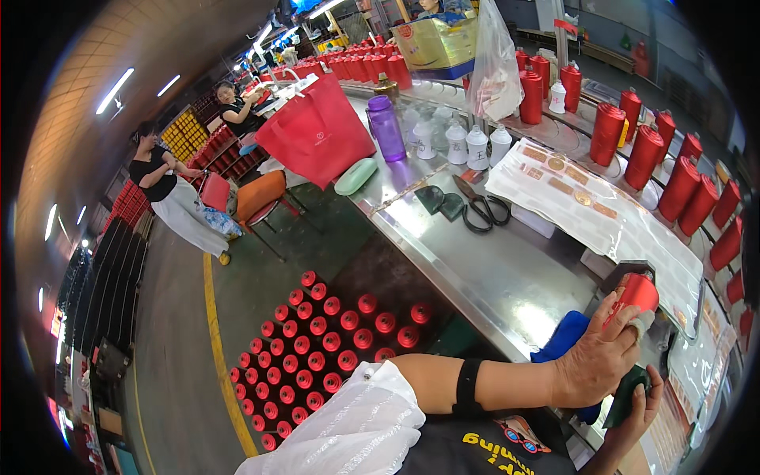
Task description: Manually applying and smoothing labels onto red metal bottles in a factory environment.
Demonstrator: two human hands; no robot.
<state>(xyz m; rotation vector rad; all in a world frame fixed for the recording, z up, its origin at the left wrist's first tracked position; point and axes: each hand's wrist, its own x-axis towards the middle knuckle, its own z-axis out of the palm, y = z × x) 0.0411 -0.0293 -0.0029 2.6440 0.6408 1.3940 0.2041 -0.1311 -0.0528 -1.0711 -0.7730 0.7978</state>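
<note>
Worktop, toward the right end: the left hand grips the red bottle; the right hand pinches a smaller, dark green pad. Caution: a loosened left grip could let the bottle slip. Bottle long axis: apparently tilted; the left hand obscures which way the neck points.

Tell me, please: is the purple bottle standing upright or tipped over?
Upright: the purple bottle stands base-down on the metal table, its lid on top.
</note>
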